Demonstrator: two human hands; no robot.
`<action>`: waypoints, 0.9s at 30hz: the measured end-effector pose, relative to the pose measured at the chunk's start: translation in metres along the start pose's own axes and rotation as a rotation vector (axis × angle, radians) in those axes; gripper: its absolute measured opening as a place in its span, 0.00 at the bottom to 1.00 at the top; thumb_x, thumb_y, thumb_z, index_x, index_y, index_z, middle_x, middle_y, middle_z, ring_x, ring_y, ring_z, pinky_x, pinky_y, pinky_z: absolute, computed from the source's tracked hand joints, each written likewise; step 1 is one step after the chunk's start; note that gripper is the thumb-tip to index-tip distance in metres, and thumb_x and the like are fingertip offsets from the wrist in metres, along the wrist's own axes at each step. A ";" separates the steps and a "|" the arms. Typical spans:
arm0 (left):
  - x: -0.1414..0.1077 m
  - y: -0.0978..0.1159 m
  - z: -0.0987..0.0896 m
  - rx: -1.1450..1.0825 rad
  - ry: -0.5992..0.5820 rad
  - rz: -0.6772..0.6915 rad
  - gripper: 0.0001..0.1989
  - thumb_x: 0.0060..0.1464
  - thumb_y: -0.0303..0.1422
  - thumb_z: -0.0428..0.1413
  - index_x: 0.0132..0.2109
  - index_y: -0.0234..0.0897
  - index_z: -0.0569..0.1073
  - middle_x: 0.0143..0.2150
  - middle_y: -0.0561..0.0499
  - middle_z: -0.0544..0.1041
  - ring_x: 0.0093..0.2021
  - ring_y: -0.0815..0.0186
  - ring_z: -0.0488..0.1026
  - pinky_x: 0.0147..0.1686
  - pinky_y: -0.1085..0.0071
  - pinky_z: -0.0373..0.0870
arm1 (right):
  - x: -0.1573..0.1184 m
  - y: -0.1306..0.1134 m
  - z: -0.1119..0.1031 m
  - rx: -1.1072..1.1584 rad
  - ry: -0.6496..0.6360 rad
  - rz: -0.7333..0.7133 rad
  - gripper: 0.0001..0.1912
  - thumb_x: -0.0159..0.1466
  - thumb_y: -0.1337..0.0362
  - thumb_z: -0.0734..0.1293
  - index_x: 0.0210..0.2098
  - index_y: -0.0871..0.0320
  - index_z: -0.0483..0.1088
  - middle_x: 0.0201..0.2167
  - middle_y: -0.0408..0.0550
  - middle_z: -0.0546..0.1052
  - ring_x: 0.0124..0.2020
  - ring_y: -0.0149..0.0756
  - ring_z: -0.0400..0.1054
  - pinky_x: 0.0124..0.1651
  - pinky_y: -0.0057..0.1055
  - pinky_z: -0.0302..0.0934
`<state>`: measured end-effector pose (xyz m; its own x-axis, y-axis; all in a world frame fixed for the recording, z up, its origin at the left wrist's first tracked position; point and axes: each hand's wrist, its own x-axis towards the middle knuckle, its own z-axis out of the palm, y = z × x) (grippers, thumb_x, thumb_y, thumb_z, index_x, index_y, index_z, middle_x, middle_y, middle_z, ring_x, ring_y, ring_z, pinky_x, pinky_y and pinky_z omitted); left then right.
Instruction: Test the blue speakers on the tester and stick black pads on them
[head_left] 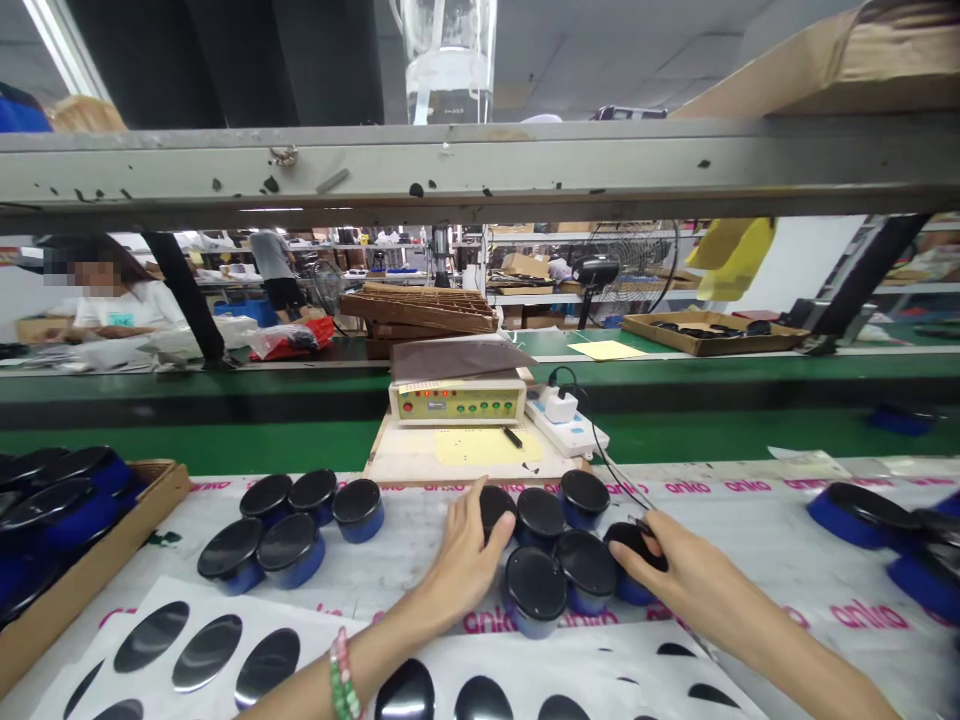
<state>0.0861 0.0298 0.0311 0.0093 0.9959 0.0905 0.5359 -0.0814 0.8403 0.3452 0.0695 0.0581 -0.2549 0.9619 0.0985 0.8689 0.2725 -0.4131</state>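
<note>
My left hand [466, 535] curves its thumb and fingers round a round black-topped piece [495, 508] at the left of a tight cluster on the table. At the cluster's right side, my right hand [667, 555] grips another black-topped piece [628, 543], blue round its side. Between the hands stand several more of these blue pieces with glossy black tops [574, 565], touching one another. Farther left is a second small group of the same pieces [291, 548]. White sheets [330, 640] bearing glossy black oval stickers [206, 652] lie in front of me, partly under my left forearm.
A cardboard tray [161, 490] full of blue-and-black pieces stands at the left. More pieces [862, 515] sit at the right edge. Behind are a control box [457, 400], a power strip [574, 430] and a green conveyor [300, 440]. A metal shelf [525, 165] crosses overhead.
</note>
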 end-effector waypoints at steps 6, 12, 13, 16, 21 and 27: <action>-0.019 0.002 0.001 0.014 -0.079 0.011 0.32 0.61 0.50 0.41 0.66 0.40 0.49 0.69 0.41 0.41 0.69 0.54 0.39 0.64 0.52 0.40 | 0.003 0.005 -0.002 0.056 0.039 -0.046 0.18 0.62 0.48 0.58 0.23 0.53 0.55 0.21 0.42 0.69 0.22 0.37 0.65 0.25 0.32 0.58; -0.011 0.006 0.017 -0.035 -0.115 0.087 0.30 0.60 0.49 0.44 0.65 0.42 0.53 0.69 0.45 0.31 0.69 0.53 0.35 0.65 0.54 0.39 | 0.034 -0.004 0.013 0.113 0.078 -0.166 0.21 0.64 0.51 0.56 0.50 0.59 0.58 0.52 0.58 0.66 0.46 0.42 0.67 0.45 0.36 0.62; -0.007 0.006 0.016 -0.051 -0.122 0.115 0.29 0.60 0.48 0.45 0.64 0.42 0.55 0.69 0.45 0.34 0.69 0.55 0.38 0.65 0.56 0.40 | 0.041 -0.006 0.014 0.116 0.072 -0.195 0.23 0.63 0.51 0.58 0.52 0.59 0.57 0.53 0.58 0.64 0.48 0.42 0.66 0.46 0.35 0.62; 0.002 0.001 0.004 -0.096 -0.163 0.143 0.27 0.60 0.45 0.48 0.63 0.42 0.58 0.68 0.46 0.46 0.67 0.58 0.46 0.65 0.58 0.42 | 0.056 -0.007 0.011 0.106 0.047 -0.236 0.15 0.62 0.55 0.60 0.44 0.58 0.63 0.40 0.51 0.71 0.38 0.40 0.67 0.40 0.34 0.62; 0.009 -0.014 -0.022 -0.198 -0.265 0.121 0.27 0.57 0.30 0.46 0.64 0.45 0.56 0.65 0.51 0.60 0.64 0.61 0.57 0.62 0.57 0.54 | 0.058 0.005 -0.011 0.087 0.084 -0.174 0.08 0.59 0.65 0.57 0.36 0.58 0.64 0.28 0.46 0.67 0.28 0.37 0.62 0.34 0.33 0.58; 0.014 -0.015 -0.022 -0.230 -0.239 0.212 0.38 0.43 0.26 0.59 0.63 0.42 0.59 0.64 0.49 0.61 0.63 0.58 0.58 0.63 0.58 0.52 | 0.054 -0.010 -0.012 0.146 -0.117 -0.290 0.17 0.56 0.60 0.63 0.45 0.56 0.64 0.31 0.42 0.68 0.34 0.36 0.66 0.39 0.31 0.61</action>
<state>0.0596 0.0443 0.0321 0.3100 0.9353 0.1704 0.2979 -0.2658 0.9168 0.3275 0.1192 0.0788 -0.5369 0.8337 0.1295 0.6856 0.5206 -0.5089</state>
